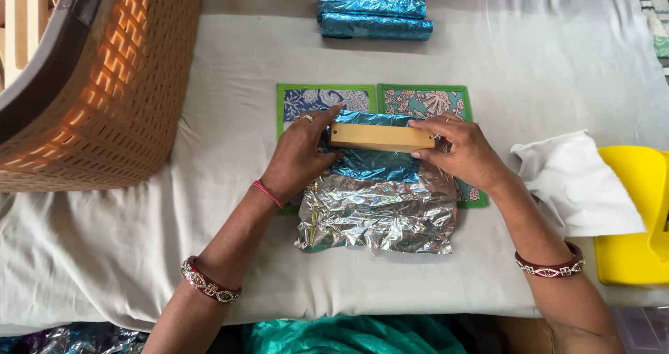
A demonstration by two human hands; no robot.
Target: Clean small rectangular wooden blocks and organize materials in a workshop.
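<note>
A long wooden block (pixel 381 137) lies across a crinkled foil sheet (pixel 380 211), blue on one face and silver on the other. My left hand (pixel 301 155) grips the block's left end and presses the blue foil against it. My right hand (pixel 463 152) holds the block's right end, fingers over the foil edge. Under the foil lie two green-bordered patterned mats (pixel 317 99), side by side. Two blocks wrapped in blue foil (pixel 374 17) rest farther back on the white cloth.
A brown woven basket (pixel 115 82) stands at the left. At the right edge lie a folded white cloth (pixel 582 180) and a yellow plastic object (pixel 634 214). White fabric (pixel 104 242) covers the work surface.
</note>
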